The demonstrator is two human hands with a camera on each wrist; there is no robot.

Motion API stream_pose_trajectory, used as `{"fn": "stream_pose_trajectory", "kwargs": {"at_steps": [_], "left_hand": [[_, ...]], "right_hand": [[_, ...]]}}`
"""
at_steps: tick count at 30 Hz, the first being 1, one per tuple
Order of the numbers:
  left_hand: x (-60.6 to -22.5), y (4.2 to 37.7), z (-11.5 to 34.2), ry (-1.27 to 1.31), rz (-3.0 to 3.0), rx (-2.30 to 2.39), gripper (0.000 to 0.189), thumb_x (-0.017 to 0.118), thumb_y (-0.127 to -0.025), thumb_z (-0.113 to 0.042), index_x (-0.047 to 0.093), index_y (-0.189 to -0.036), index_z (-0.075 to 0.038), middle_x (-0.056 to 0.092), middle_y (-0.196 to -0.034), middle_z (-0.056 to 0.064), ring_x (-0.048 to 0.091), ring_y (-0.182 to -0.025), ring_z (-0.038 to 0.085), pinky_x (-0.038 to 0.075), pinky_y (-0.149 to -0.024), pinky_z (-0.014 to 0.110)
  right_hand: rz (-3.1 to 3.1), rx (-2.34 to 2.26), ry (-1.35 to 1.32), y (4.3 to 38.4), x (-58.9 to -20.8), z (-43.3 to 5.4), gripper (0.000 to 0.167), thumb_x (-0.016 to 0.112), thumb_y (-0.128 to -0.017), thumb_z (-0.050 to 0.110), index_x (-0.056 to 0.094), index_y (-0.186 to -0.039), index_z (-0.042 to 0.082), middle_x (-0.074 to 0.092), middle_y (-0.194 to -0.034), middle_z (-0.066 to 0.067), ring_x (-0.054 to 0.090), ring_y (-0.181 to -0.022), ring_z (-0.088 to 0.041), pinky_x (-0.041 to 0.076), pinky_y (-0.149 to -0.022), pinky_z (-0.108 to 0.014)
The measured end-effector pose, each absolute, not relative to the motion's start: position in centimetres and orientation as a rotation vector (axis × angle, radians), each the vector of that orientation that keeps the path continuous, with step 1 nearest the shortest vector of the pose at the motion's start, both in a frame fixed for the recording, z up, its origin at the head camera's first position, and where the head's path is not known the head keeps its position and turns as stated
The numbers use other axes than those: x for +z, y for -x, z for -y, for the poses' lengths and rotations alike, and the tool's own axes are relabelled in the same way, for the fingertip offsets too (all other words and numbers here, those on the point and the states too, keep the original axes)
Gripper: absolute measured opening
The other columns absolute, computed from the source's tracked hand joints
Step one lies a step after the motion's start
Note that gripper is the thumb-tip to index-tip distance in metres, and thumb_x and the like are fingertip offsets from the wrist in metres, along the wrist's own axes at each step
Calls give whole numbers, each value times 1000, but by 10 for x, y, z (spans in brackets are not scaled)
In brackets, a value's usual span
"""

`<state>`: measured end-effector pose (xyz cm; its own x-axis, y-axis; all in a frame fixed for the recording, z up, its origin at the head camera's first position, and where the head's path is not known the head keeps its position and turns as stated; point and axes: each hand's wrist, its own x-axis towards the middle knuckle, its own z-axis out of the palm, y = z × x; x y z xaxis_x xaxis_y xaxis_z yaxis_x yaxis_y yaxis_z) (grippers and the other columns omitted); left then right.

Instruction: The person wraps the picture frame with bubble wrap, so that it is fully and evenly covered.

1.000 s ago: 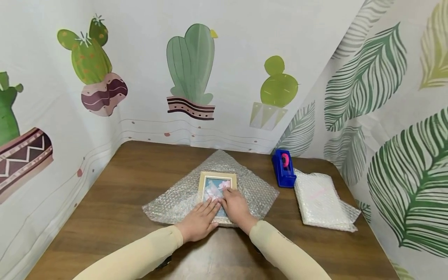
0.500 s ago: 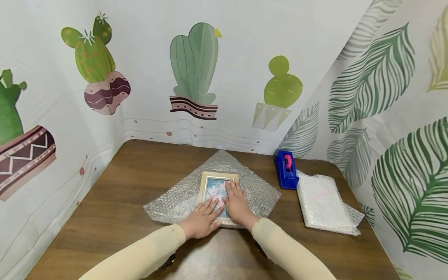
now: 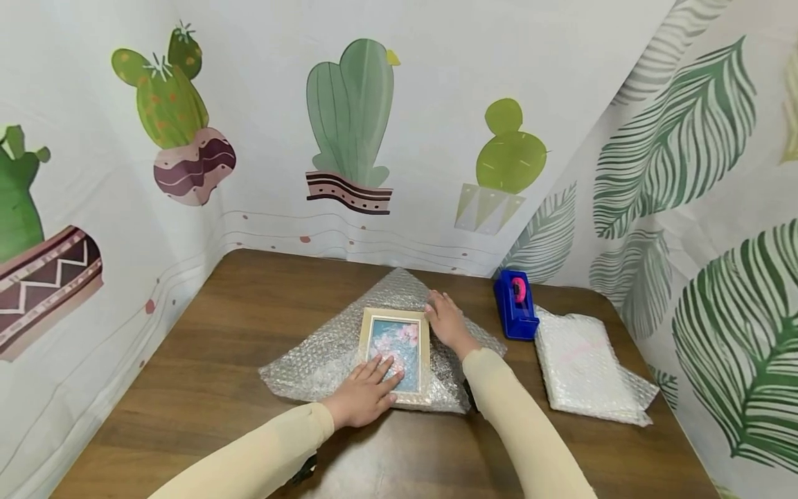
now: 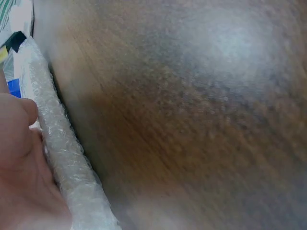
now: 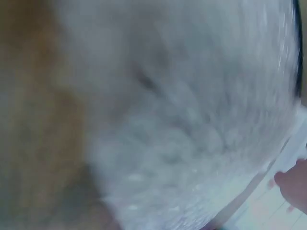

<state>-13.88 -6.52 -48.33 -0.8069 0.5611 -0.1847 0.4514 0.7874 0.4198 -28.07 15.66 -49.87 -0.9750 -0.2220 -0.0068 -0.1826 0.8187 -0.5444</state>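
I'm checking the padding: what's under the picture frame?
Bubble wrap spreads out from beneath the frame over the table. The part directly underneath is covered, so its layers can't be seen.

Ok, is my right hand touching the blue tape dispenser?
Apart. The head view shows brown table between the right hand and the tape dispenser.

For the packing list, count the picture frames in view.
1: the frame, partly under the left hand, on bubble wrap. The wrapped parcel at right may hide another.
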Motion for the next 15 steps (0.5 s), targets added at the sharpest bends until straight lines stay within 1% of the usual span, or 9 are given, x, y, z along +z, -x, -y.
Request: {"fn": "stream_pose_trajectory", "kwargs": {"at_steps": [2,4,7,11,13,15], "left_hand": [[-485,138,65,-773,-2685,513,51,42,-109,-33,45,-156,-15,30,-169,16,23,-159,39,21,-128,59],[-485,138,64,-764,-2689,508,51,43,-108,-33,45,-156,-16,30,-169,14,23,-159,37,22,-129,58],[-487,137,63,-756,-2696,497,51,42,-108,-34,45,-156,-17,30,-170,13,23,-159,36,22,-129,57],[-488,137,64,-741,-2709,492,51,43,-108,-34,45,-156,-17,30,-170,12,24,-159,35,22,-129,57],[-488,138,64,-739,-2708,493,51,43,-108,-34,45,-156,-18,30,-170,12,24,-159,35,22,-129,57],[-487,138,64,-738,-2701,495,51,42,-108,-35,45,-156,-18,29,-170,12,23,-160,35,22,-129,57]], "right_hand": [[-2901,-810,276,287,-496,-159,55,33,-113,29,29,-161,3,29,-169,-19,20,-159,-41,19,-125,-68],[-2879,-769,250,291,-495,-159,55,33,-113,29,28,-162,6,27,-169,-19,20,-159,-40,20,-126,-68],[-2836,-713,229,295,-493,-157,57,33,-112,32,24,-164,9,22,-171,-20,16,-160,-40,17,-127,-67],[-2797,-695,170,300,-496,-152,60,29,-112,38,19,-165,12,17,-171,-23,11,-161,-42,10,-128,-67],[-2797,-706,124,302,-498,-151,60,29,-112,39,19,-165,12,19,-171,-23,13,-160,-44,9,-127,-69],[-2799,-749,84,304,-498,-150,60,32,-112,38,21,-164,11,28,-168,-22,21,-158,-43,9,-127,-68]]}}
